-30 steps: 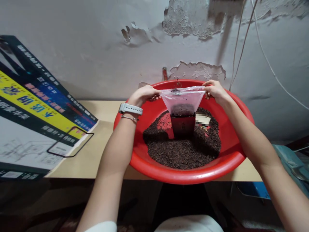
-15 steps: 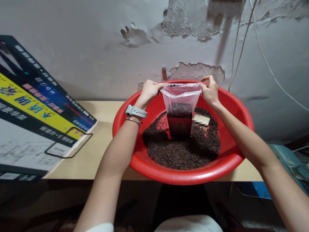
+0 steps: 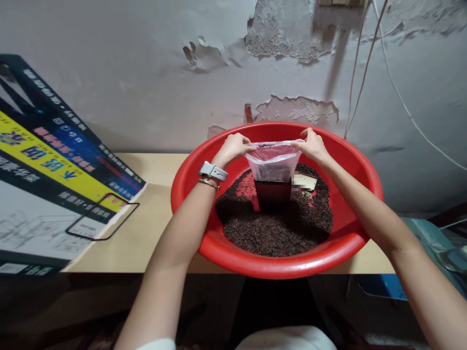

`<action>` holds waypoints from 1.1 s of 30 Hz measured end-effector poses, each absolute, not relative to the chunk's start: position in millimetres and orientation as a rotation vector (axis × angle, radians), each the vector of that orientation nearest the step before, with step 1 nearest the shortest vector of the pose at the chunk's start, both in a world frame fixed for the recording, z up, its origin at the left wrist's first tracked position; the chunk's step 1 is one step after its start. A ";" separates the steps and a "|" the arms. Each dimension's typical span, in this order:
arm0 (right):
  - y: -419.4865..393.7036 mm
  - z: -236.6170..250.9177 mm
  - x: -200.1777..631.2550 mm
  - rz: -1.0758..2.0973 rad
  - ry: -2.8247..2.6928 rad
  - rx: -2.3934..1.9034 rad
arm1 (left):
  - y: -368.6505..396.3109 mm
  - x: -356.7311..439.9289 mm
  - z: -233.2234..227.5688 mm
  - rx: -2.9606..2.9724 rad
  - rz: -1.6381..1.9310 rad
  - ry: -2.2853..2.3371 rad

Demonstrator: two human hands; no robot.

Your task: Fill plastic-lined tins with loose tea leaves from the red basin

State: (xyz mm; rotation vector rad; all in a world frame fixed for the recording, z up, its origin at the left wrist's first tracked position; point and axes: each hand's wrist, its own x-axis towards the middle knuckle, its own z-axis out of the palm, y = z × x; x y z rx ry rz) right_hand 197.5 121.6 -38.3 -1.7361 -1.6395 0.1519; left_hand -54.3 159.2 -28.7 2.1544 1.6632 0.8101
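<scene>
A clear plastic bag [image 3: 274, 169] rises out of a dark square box [image 3: 273, 195]. My left hand [image 3: 233, 148] pinches the left corner of its mouth, and my right hand [image 3: 313, 146] pinches the right corner. Dark bits cling inside the bag near its upper edge. The box stands upright in a big red plastic basin [image 3: 277, 265], among loose dark dried leaves that look like tea [image 3: 273, 233]. Right of the box, a pale flat card or scoop [image 3: 305, 181], partly blurred out, lies on the leaves.
The basin sits on a light wooden table [image 3: 156, 218]. A printed cardboard carton [image 3: 54, 175] with a black wire loop [image 3: 104, 238] in front of it is on the left. Behind is a peeling wall [image 3: 146, 73] with hanging cables [image 3: 397, 87]. A greenish chair [image 3: 430, 248] stands at right.
Both hands have come down and slightly closer together, still gripping the bag's corners. The bag now stands lower above the box, its upper part more slack.
</scene>
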 end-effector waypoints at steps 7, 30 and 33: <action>117.9 -34.7 195.9 0.046 -1.686 -1.600 | 153.3 -53.7 -18.1 2.059 1.092 1.796; 71.2 -14.2 161.8 -0.266 -2.376 -1.384 | 106.2 -43.4 5.0 2.426 0.687 1.805; 61.1 -17.9 149.6 -0.186 -2.699 -1.508 | 112.6 -43.2 3.5 2.431 0.551 1.644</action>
